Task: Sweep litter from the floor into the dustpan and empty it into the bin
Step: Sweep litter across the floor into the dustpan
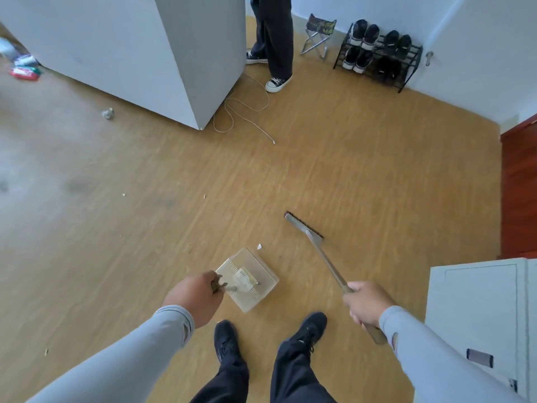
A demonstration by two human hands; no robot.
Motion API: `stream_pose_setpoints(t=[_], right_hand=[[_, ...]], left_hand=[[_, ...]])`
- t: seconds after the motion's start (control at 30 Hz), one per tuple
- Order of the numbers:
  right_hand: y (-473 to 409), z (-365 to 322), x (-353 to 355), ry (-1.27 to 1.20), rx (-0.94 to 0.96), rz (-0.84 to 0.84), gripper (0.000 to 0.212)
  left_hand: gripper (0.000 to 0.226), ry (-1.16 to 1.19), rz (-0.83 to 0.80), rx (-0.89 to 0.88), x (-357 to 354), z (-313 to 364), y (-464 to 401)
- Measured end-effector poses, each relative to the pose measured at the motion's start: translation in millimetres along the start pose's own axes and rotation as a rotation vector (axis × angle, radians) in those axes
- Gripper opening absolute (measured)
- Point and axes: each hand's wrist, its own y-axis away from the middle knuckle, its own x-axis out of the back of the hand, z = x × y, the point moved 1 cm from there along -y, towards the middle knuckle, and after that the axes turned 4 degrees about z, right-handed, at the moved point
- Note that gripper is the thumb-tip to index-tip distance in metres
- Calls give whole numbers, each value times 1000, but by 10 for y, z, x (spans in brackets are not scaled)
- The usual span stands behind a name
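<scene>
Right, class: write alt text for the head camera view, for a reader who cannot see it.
Seen from above, a person's left hand holds a clear dustpan on a wooden floor, while the right hand grips a broom whose head rests beyond a white paper scrap. More litter lies further left.

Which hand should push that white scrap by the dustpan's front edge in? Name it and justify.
Right. The right hand grips the broom, whose head lies just beyond the white scrap. The left hand only holds the dustpan.
</scene>
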Motion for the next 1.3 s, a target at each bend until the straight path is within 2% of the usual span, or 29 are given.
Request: stream_pose_setpoints(t=[0.13, 0.23, 0.37, 0.5, 0.63, 0.9, 1.03, 1.1, 1.2, 1.3], right_hand=[[-226, -362, -399, 84, 43, 15, 55], [-282, -463, -756, 166, 41, -14, 62], [-44, -387, -1084, 231, 48, -134, 65], [167, -302, -639, 171, 26, -250, 63], [270, -199, -149, 45, -52, -209, 57], [164, -433, -852, 181, 14, -53, 61], [267, -479, -1117, 145, -15, -195, 68], [331, -421, -1030, 77, -47, -259, 70], [425, -298, -696, -120, -118, -281, 60], [599, -232, -448, -194, -127, -281, 56]], left_hand=[[27, -69, -11, 9, -28, -244, -168], [27, -84, -6, 16, -47, -385, -272], [28, -73, -9, 30, -37, -577, -284], [30, -65, -20, 10, -22, -618, -290], [32, -71, -33, -14, 33, -605, -329], [24, -93, -39, -17, 36, -624, -321], [16, -110, -28, -23, 14, -616, -327], [14, -108, -21, -21, 9, -619, -328], [13, -99, -32, -28, 9, -640, -294], [21, -79, -37, -30, 16, -739, -200]])
